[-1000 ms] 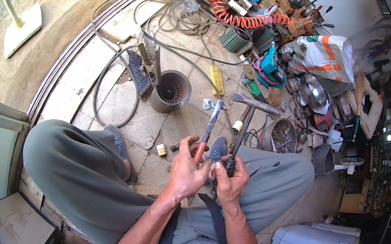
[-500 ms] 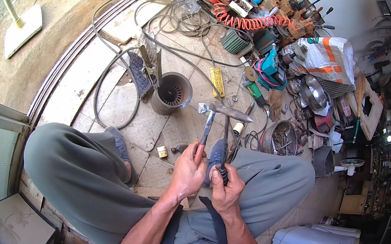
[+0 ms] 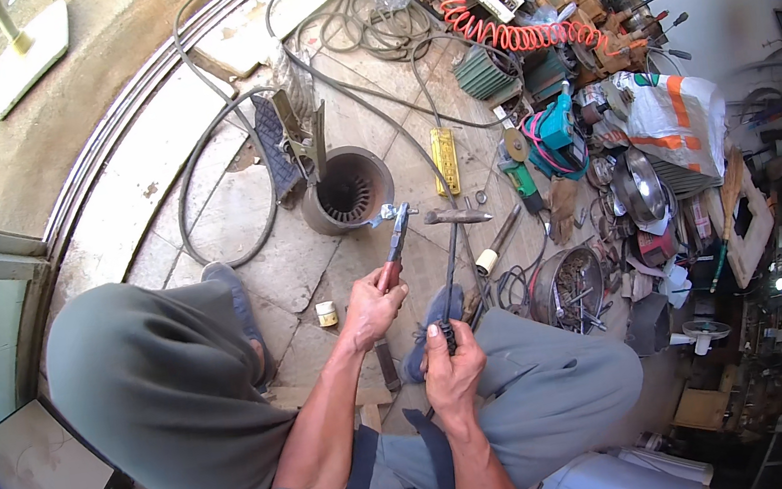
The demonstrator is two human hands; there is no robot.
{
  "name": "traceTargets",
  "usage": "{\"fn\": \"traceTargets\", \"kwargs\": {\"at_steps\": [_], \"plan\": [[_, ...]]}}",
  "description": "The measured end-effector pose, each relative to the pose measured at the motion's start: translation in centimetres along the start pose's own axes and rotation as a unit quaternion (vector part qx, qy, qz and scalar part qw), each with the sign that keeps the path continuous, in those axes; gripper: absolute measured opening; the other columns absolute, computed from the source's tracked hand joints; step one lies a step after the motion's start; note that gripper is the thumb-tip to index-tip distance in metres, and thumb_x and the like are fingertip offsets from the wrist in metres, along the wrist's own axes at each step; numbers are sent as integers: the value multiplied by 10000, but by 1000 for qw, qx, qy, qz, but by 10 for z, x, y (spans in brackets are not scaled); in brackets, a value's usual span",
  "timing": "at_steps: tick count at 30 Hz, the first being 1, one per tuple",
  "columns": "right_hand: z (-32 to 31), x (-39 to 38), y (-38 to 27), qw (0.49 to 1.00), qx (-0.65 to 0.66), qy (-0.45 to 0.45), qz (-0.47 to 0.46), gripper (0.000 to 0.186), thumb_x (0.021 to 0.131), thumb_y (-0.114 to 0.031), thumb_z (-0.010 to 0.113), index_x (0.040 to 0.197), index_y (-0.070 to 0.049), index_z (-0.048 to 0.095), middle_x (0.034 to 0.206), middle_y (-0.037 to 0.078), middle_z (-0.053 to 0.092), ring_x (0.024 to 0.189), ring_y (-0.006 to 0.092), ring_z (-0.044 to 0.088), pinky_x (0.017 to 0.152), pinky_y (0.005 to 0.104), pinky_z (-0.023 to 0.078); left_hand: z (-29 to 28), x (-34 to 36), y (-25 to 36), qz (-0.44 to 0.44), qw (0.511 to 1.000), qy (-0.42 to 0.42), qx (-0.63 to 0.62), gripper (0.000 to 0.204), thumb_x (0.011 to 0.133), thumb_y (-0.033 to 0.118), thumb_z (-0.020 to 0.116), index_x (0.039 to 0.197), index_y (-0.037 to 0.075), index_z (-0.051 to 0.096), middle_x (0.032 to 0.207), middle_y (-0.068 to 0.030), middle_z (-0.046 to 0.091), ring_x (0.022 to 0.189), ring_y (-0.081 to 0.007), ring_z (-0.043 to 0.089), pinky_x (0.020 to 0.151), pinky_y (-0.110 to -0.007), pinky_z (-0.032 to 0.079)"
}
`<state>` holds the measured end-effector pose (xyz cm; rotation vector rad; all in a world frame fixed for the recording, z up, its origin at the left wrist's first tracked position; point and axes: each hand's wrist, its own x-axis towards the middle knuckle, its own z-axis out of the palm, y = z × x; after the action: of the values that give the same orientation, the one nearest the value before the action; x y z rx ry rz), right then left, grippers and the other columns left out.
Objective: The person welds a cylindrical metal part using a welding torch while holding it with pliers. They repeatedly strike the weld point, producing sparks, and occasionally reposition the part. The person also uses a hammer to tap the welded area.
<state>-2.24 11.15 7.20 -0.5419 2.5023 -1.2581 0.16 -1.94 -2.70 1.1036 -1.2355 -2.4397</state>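
Note:
My left hand (image 3: 376, 307) is closed around the red handles of a pair of pliers (image 3: 397, 249). Their jaws reach up beside a small shiny metal piece that I cannot make out clearly. In my right hand (image 3: 453, 362) is the dark grip of a hammer (image 3: 458, 217), its long thin shaft rising to a pointed steel head. That head hangs just right of the plier jaws, apart from them. Beyond the pliers a grey metal cylinder with slots inside, like a motor stator (image 3: 370, 172), stands on the tiles.
A small white jar (image 3: 326, 314) stands left of my left hand. Black cable (image 3: 188, 209) loops across the floor. On the right are a yellow case (image 3: 444, 161), a green angle grinder (image 3: 524, 186), a metal bowl of scrap (image 3: 535, 296) and a white sack (image 3: 687, 124).
The pliers have moved forward and stand more upright. The hammer head has swung from slanting to nearly level, slightly left. My left hand is farther forward; the view has shifted a little.

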Motion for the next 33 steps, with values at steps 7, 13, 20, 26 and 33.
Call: {"fn": "traceTargets", "kwargs": {"at_steps": [7,13,20,26,33], "plan": [[9,12,-2,998,-30,-8,53,295,957,-210,668,1061,64,634,710,138,620,622,222,585,619,381,490,0,6,-11,8,999,45,23,354,900,122,691,1218,-26,647,785,35,564,669,-56,481,582,-243,411],[22,22,-19,993,-114,-11,-17,272,962,-169,642,1091,69,626,809,208,657,692,340,646,654,419,511,-2,8,-14,-4,999,38,5,335,910,125,688,1208,-26,660,785,36,568,674,-55,485,578,-246,405],[33,29,-21,988,-151,-24,-19,231,961,-134,625,1072,68,634,877,242,671,770,405,664,703,448,517,-2,9,-14,-23,999,32,18,377,911,126,692,1250,-32,649,856,13,617,709,-61,509,616,-247,439],[34,35,-19,983,-166,-69,32,227,961,-132,623,1076,63,636,884,236,669,793,407,665,711,446,517,1,10,-18,4,999,54,5,371,913,118,685,1249,-36,648,872,7,626,727,-67,519,642,-254,454],[34,40,-27,982,-168,-78,30,217,967,-134,611,1059,62,627,875,239,662,769,427,649,688,456,508,-1,12,-15,-6,999,43,23,368,913,121,683,1242,-41,649,897,-8,647,763,-70,533,666,-264,467]]}}
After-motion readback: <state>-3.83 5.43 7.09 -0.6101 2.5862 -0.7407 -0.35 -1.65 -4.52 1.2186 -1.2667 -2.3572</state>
